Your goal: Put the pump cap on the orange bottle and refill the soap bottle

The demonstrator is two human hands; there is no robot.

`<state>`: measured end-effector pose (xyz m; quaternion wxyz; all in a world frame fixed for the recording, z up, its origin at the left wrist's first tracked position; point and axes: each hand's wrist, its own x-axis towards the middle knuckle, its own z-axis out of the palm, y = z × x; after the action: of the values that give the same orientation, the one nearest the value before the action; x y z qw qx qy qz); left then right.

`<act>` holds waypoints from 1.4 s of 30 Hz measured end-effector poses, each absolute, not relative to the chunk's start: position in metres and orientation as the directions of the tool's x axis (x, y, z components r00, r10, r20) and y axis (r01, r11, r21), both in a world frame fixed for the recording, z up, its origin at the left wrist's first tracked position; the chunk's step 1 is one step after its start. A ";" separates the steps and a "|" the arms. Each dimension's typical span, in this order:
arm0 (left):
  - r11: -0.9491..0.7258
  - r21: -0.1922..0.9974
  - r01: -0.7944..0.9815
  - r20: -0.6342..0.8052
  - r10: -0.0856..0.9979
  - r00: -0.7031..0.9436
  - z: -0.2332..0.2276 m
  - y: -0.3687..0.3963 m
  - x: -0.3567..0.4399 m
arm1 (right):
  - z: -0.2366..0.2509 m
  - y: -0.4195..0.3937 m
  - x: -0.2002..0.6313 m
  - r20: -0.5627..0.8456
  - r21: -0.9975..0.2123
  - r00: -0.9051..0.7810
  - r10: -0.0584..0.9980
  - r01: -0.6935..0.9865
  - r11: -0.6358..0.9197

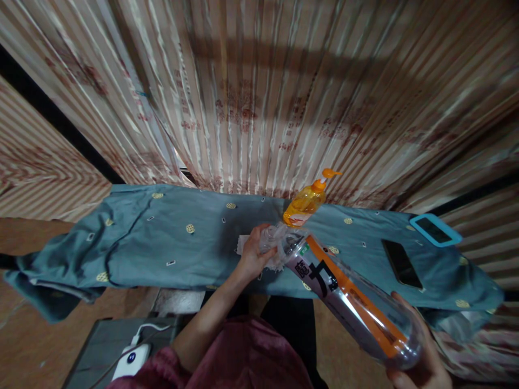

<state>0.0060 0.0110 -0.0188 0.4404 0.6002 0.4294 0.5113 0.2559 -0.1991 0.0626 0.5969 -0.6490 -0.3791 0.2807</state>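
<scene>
A large clear plastic bottle (348, 302) with a purple and orange label lies slanted in front of me, its base low at the right. My right hand (430, 356) is closed around that base. At the bottle's upper end, my left hand (256, 248) grips a see-through plastic piece (272, 237), whose exact kind I cannot make out. A white tissue-like scrap (242, 244) shows beside the left fingers. Just behind the bottle's upper end stands a pump bottle (305, 204) of orange liquid with an orange pump head, touched by neither hand.
A teal cloth (133, 237) with pineapple prints covers the narrow table. On its right lie a black phone (401, 263) and a blue-framed device (436, 230). A pleated curtain (259, 97) hangs behind. At lower left, a white power bank (132, 361) with a cable rests on a grey box.
</scene>
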 end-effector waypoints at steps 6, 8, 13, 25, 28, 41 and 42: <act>-0.224 0.973 0.058 0.216 0.970 0.115 -0.018 0.011 0.005 | 0.065 -0.198 0.254 0.111 -0.987 0.546 0.830 0.157 0.029; -0.218 0.974 0.056 0.211 0.971 0.116 -0.018 0.011 0.005 | 0.065 -0.199 0.254 0.102 -0.988 0.546 0.831 0.156 0.019; -0.200 0.979 0.045 0.194 0.975 0.113 -0.019 0.011 0.006 | 0.063 -0.200 0.255 0.112 -0.985 0.556 0.824 0.171 0.019; -0.230 0.972 0.039 0.224 0.968 0.113 -0.023 0.011 0.007 | 0.049 -0.205 0.272 0.169 -0.963 0.502 0.848 0.265 0.035; -0.225 0.974 0.038 0.220 0.970 0.106 -0.023 0.011 0.007 | 0.044 -0.208 0.279 0.193 -0.947 0.453 0.870 0.317 0.045; -0.231 0.972 0.049 0.225 0.969 0.099 -0.024 0.012 0.007 | 0.042 -0.209 0.282 0.189 -0.946 0.441 0.878 0.320 0.043; -0.228 0.973 0.041 0.223 0.970 0.098 -0.024 0.012 0.008 | 0.041 -0.209 0.282 0.184 -0.949 0.447 0.875 0.313 0.039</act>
<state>0.0077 0.0116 -0.0242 0.4493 0.5890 0.4291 0.5168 0.2820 -0.2088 0.0414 0.5544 -0.6452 -0.4606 0.2534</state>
